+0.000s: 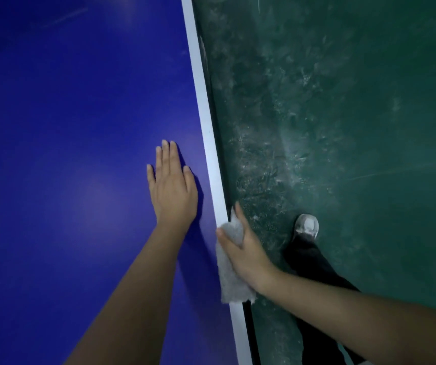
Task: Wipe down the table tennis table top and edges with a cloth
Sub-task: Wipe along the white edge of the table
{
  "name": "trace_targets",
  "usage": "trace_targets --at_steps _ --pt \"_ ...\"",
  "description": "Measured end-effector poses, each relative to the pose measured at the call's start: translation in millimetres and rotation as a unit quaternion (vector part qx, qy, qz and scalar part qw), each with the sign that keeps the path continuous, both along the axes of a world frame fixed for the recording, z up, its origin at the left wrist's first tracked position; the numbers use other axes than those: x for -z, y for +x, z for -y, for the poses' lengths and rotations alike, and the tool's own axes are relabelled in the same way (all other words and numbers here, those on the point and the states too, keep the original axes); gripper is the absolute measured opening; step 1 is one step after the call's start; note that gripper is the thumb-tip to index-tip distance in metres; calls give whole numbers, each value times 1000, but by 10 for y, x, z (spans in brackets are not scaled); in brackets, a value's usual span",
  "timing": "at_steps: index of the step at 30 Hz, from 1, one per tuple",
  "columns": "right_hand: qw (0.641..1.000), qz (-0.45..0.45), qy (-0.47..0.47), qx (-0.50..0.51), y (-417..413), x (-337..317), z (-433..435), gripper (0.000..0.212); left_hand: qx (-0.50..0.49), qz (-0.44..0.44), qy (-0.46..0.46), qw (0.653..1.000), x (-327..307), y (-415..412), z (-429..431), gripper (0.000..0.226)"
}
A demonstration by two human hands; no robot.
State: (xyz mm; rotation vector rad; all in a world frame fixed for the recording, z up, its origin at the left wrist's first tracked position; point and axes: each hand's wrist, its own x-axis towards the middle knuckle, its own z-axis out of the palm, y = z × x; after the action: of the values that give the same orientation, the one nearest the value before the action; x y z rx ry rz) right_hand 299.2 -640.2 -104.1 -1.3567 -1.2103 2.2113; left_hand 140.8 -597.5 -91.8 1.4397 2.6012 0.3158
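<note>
We're looking down on the blue desk point(66, 127), and our left grip point(172, 191) lies flat on it, released, fingers straight and close together, palm down just inside the white edge stripe point(206, 122). Over on the rim, our right grip point(243, 248) is grasping the cloth point(231, 280): thumb on the top side, fingers reaching over the outer side of the edge, the cloth bunched between them. And that cloth is a pale grey, fuzzy piece, rumpled, with a frayed lower end. It sits right on the white stripe, folded over the desk's edge, and part of it trails back under the wrist towards us. Beyond the edge we see the dark green floor point(343, 127), scuffed with whitish marks, and 1 grey-white shoe point(307, 225) below a black trouser leg point(314, 267), planted near the desk.
</note>
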Motion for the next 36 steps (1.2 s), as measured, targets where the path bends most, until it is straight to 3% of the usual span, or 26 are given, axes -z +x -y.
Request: trace_targets --at_steps 6,10,21,27,29,32,36 --pt "999 -11 39 -6 -415 60 -860 81 -44 3 39 998 28 -312 -483 49" --pt "997 -5 73 13 -818 56 -1645 78 -79 60 95 990 -9 -270 -440 52" --pt "995 30 89 41 -1780 -107 -3503 67 -77 19 37 996 -9 -269 -493 54" --pt "995 50 19 88 -1575 -137 -3073 92 -76 15 29 997 -21 -276 -482 54" --pt "994 81 9 73 -1420 -103 -2723 80 -78 13 25 997 -32 -270 -485 54" --pt "990 105 67 64 -1220 -52 -2369 58 -73 9 21 997 -40 -272 -487 57" --pt "991 107 75 20 -1250 -69 -2415 45 -72 10 11 997 -50 -276 -492 62"
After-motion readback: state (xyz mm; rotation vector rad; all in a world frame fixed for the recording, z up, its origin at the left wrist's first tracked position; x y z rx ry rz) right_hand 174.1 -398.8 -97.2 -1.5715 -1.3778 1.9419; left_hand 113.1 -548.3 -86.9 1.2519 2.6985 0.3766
